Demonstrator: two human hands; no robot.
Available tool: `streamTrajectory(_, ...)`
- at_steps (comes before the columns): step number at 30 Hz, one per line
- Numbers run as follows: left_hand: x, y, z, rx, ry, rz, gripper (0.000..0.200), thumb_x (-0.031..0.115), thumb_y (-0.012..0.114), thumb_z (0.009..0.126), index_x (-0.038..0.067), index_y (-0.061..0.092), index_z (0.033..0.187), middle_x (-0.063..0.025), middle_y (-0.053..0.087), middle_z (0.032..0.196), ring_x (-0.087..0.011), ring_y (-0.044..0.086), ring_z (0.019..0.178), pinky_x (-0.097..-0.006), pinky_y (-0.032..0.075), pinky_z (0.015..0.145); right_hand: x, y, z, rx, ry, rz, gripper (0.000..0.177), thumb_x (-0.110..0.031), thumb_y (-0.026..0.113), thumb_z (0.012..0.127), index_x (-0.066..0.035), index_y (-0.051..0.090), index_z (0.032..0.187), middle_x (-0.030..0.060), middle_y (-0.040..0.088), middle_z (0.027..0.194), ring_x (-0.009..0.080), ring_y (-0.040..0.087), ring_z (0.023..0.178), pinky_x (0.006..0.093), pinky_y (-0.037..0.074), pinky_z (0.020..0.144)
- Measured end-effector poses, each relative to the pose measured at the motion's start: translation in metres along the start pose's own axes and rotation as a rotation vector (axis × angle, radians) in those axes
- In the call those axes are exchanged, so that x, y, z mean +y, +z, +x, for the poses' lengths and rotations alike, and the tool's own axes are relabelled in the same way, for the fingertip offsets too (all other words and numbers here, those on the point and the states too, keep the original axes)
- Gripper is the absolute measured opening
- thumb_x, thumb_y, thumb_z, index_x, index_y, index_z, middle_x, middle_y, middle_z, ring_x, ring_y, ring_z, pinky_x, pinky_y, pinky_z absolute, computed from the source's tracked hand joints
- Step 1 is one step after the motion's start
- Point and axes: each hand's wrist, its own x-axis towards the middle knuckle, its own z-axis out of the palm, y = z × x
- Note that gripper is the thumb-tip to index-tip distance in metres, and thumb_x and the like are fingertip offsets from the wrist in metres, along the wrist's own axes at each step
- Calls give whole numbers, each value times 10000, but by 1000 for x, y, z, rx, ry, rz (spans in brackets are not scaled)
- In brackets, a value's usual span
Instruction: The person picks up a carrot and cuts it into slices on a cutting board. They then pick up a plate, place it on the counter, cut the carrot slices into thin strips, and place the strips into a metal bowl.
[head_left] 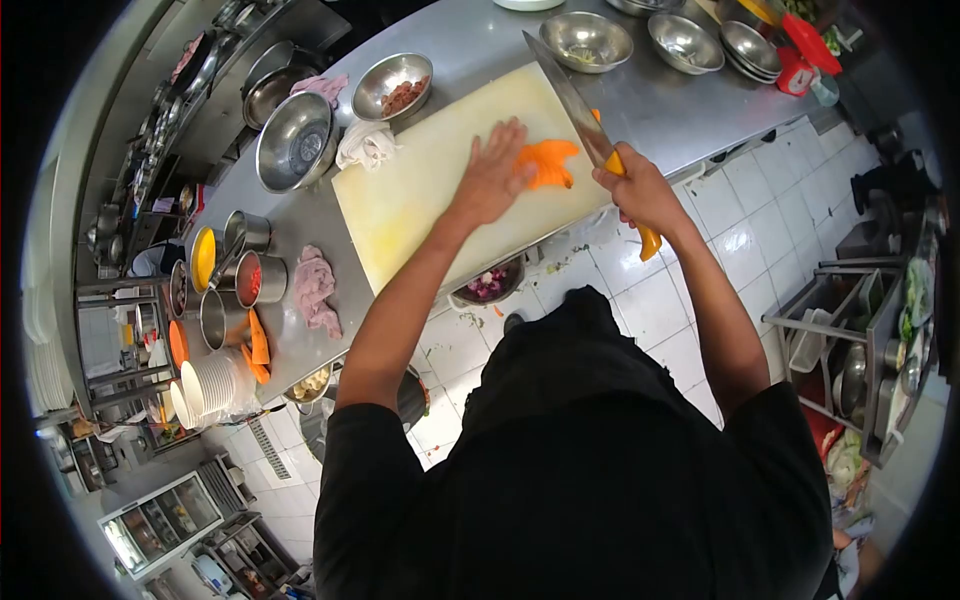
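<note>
A large white cutting board [420, 200] lies at an angle on the steel counter, with a yellow stain at its near left corner. Flat over its middle is my left hand [490, 172], fingers stretched out and thumb right at the edge of a spread of thin orange slices [546, 163], which look like carrot. My right hand [637, 186] is wrapped round the yellow handle of a long chef's knife [578, 105]. The blade points away over the board's right edge, and a small orange piece shows just beyond it.
Steel bowls [586, 42] line the far side, near a red scale [797, 70]. A bowl of meat [393, 86] and a white cloth [367, 145] sit by the board's left end. Pots [262, 278] and stacked white bowls [208, 385] stand left. Below the board's edge is a bowl of purple scraps [488, 284].
</note>
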Motion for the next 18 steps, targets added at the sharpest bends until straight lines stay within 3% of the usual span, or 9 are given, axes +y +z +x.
streamTrajectory(3, -16, -19, 4, -10, -19, -124, 674, 452, 321, 1076, 53, 217, 1609, -138, 166, 1690, -308, 117, 1568, -511, 69, 1258, 4, -4, -3, -16, 38, -32, 275, -259, 618, 977, -23, 509, 1067, 105, 600, 689, 197, 608, 484, 343, 493, 428)
streamTrajectory(5, -16, -27, 7, -28, 26, -124, 665, 434, 321, 1078, 65, 196, 1618, -127, 143, 1698, -291, 89, 1575, -492, 57, 1261, 6, -5, -8, -16, 50, -10, 275, -257, 624, 974, -22, 512, 1062, 98, 596, 680, 194, 607, 484, 345, 491, 425)
streamTrajectory(9, -6, -9, 14, -83, 233, 172, 661, 439, 368, 1067, 57, 259, 1596, -136, 201, 1681, -323, 148, 1559, -488, 102, 1264, 10, -8, -15, 2, 47, 6, 280, -260, 626, 978, -19, 514, 1067, 105, 608, 680, 197, 611, 486, 349, 492, 426)
streamTrajectory(14, -4, 3, 9, -141, 240, 125, 679, 461, 423, 1050, 44, 306, 1574, -136, 242, 1665, -327, 195, 1543, -461, 154, 1263, 12, -13, -22, 13, 24, -16, 287, -265, 618, 988, -9, 505, 1054, 159, 645, 716, 225, 621, 476, 364, 497, 432)
streamTrajectory(18, -6, 4, 12, -129, 238, 98, 715, 492, 459, 1032, 38, 321, 1567, -136, 249, 1662, -324, 196, 1543, -490, 135, 1263, 14, -16, -22, 14, 15, -117, 293, -262, 622, 976, -3, 507, 1053, 211, 666, 769, 356, 667, 629, 452, 525, 593)
